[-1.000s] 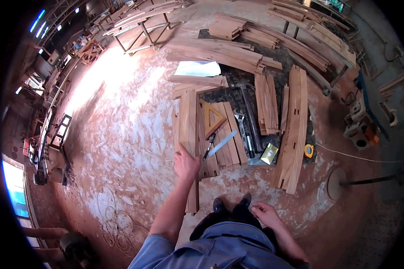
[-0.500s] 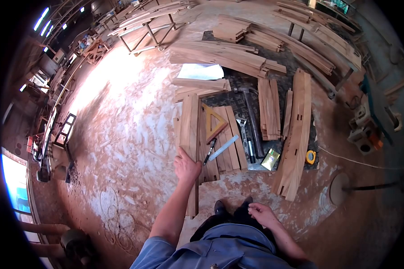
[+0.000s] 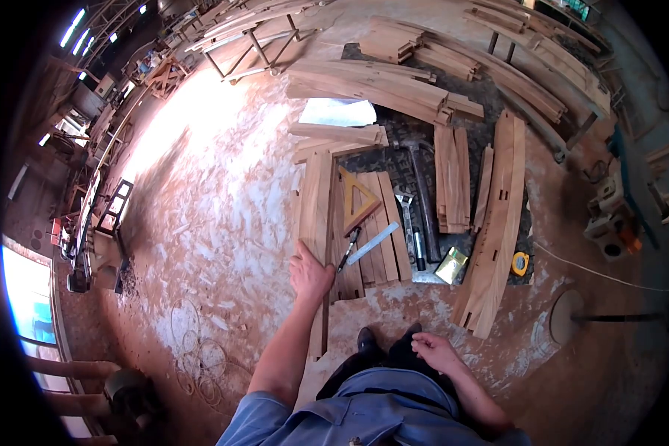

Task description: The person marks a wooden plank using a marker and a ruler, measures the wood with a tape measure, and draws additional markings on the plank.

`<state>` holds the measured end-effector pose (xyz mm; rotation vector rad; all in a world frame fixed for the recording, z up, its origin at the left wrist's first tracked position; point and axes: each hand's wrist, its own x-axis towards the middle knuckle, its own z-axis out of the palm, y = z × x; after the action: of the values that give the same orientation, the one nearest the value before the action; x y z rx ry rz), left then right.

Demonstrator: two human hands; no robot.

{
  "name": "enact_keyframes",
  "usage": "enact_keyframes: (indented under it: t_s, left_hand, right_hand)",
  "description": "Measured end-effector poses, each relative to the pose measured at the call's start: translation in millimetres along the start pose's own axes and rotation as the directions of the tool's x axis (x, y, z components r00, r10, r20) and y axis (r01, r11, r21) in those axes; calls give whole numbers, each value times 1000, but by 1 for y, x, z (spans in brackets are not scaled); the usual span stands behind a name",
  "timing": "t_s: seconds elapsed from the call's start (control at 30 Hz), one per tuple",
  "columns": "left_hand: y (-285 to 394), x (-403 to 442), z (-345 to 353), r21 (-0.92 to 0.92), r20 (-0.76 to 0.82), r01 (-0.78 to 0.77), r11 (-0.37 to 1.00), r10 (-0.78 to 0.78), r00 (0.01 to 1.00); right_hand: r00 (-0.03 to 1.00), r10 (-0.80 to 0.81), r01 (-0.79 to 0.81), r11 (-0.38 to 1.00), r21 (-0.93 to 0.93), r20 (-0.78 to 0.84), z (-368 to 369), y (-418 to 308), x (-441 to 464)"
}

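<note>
Wooden beam (image 3: 316, 197) lies lengthwise at the left side of the dark worktop (image 3: 370, 160), its near end reaching toward the person; no slots show on its visible faces, and whether any lines have been marked there is too fine to tell. The left hand (image 3: 310, 276) is across it, partly spread, fingers at the left side and thumb toward the right edge, so it seems to have hold of the beam. Just to the right, thin boards (image 3: 375, 264) lie side by side under a yellow set square (image 3: 346, 199), a pen (image 3: 348, 250) and a pale ruler (image 3: 373, 244), none of them in a hand. Next come a wrench (image 3: 406, 215), a marker (image 3: 419, 250) and a hammer (image 3: 426, 212). Nearer the body, the right hand (image 3: 436, 351) hangs apart from the wood, fingers loosely curled; nothing shows in it, though whether thumb and fingertips meet cannot be told. Beyond lie a gold-coloured box (image 3: 450, 266) and a bundle of narrow boards (image 3: 452, 178). Furthest right, the long boards (image 3: 490, 230) already have dark slots cut in them, so that shaping looks done there; a yellow tape measure (image 3: 521, 263) sits just beside them.
</note>
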<state>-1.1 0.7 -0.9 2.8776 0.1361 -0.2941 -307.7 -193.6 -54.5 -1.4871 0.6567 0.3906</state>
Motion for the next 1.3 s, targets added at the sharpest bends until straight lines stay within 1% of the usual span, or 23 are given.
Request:
enact_keyframes:
  t_s: [0.07, 0.17, 0.2, 0.27, 0.3, 0.4, 0.5, 0.6, 0.7, 0.8, 0.9, 1.0, 1.1, 1.2, 1.3]
  left_hand:
    - [5, -3, -5, -17, 10, 13, 1000, -13, 1000]
    - [2, 2, 0, 6, -11, -1, 1000, 1, 1000]
    - [6, -2, -1, 50, -31, 10, 999, -9, 999]
    - [9, -1, -2, 55, -24, 26, 998, -24, 999]
    - [9, 0, -1, 59, -20, 25, 998, -24, 1000]
    - [9, -3, -1, 41, -3, 19, 999, -19, 1000]
    - [7, -2, 2, 45, -16, 15, 999, -14, 1000]
    - [6, 0, 7, 78, -31, 12, 997, -9, 999]
    - [2, 2, 9, 97, -44, 7, 995, -2, 999]
    - [9, -3, 6, 99, -34, 21, 995, -18, 999]
    - [11, -2, 5, 99, -21, 34, 994, -33, 999]
    - [11, -2, 5, 96, -11, 40, 995, -39, 999]
    - [9, 0, 8, 93, -19, 30, 995, -28, 999]
    - [9, -1, 8, 107, -20, 26, 994, -24, 1000]
    - [8, -1, 9, 111, -26, 19, 994, -16, 1000]
  right_hand:
    - [1000, 25, -25, 999, -44, -1, -4, -11, -2]
    - [999, -41, 44, 994, -97, 34, -6, -2, 7]
    - [998, -56, 59, 995, -82, 36, -7, 1, 9]
    - [995, -89, 92, 994, -53, 44, -7, 1, 13]
    - [994, -99, 101, 992, -81, 35, -7, -1, 14]
    - [999, -38, 40, 984, -175, 18, -14, -27, 8]
    - [989, -94, 85, 993, -82, -113, -14, -8, 22]
    - [935, -228, 254, 965, 63, -270, -14, -16, 22]
    - [889, -353, 370, 929, 3, -290, -21, -59, 5]
    - [922, -339, 323, 939, -115, -185, -29, -75, 2]
    - [943, -309, 294, 948, -125, -124, -30, -63, 13]
    - [978, -205, 198, 968, -156, -31, -32, -67, 5]
    - [986, -167, 161, 966, -201, -12, -27, -59, 2]
    - [978, -210, 203, 960, -194, -14, -27, -58, -4]
    - [967, -253, 238, 943, -231, -38, -29, -47, 4]
